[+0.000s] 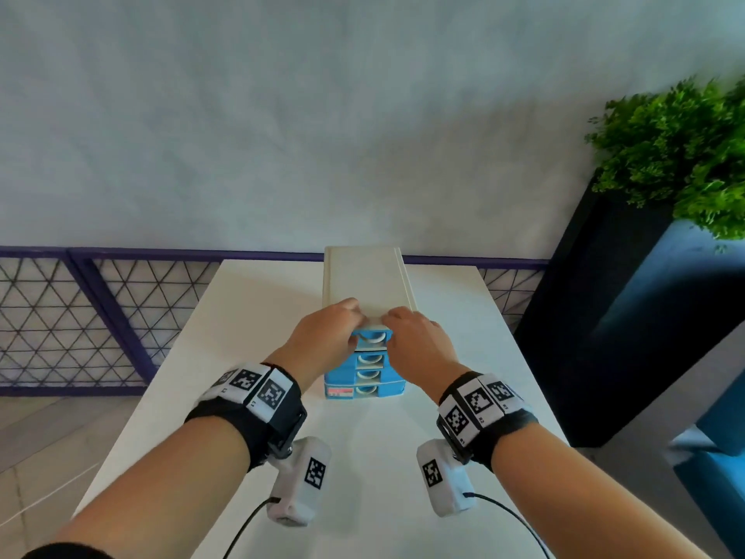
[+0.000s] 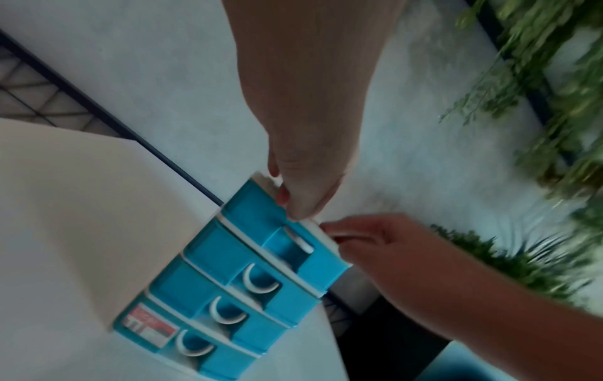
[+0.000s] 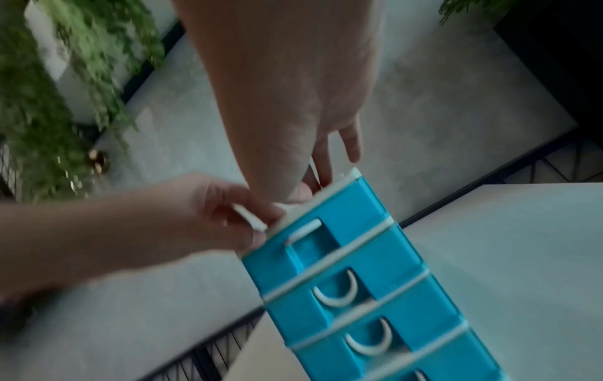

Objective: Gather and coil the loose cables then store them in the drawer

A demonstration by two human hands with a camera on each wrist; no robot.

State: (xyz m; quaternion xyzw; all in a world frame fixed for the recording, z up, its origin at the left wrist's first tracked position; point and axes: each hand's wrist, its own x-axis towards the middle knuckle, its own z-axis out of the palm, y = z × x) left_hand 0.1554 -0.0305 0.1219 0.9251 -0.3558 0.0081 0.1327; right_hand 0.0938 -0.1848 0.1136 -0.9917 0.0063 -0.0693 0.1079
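Observation:
A small drawer unit (image 1: pixel 369 276) with a white top and several blue drawers stands on the white table (image 1: pixel 242 324). Its top drawer (image 1: pixel 371 338) (image 2: pixel 261 216) (image 3: pixel 345 214) is pulled out a little. Both hands meet over that drawer's upper rim. My left hand (image 1: pixel 334 328) (image 3: pixel 209 206) pinches a short white strip that looks like a cable (image 3: pixel 249 219) at the rim. My right hand (image 1: pixel 415 336) (image 2: pixel 375 239) pinches a white piece (image 2: pixel 342 235) at the same rim, with its fingers (image 3: pixel 326 165) reaching behind the drawer front. The inside of the drawer is hidden.
The lower drawers (image 1: pixel 369 375) are pushed in. A green plant (image 1: pixel 677 155) in a tall dark planter stands to the right of the table, with a blue seat (image 1: pixel 717 445) nearer me. A purple mesh fence (image 1: pixel 80 316) runs behind the table along the wall.

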